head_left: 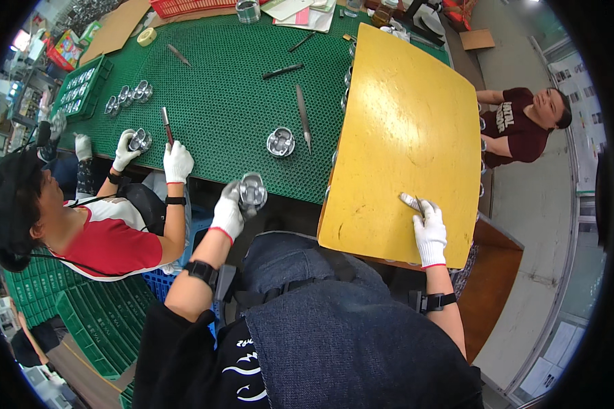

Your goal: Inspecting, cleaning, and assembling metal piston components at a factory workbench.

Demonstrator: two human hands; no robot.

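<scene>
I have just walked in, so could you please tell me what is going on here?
The person's left hand holds a metal piston by the near edge of the green mat. The right hand is over the yellow board; whether it grips anything is hard to tell. A second piston rests on the mat. To the left, a co-worker holds another piston and a slim tool.

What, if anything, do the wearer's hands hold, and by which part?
Left hand: a metal piston, by its left side. Right hand: cannot be told.
</scene>
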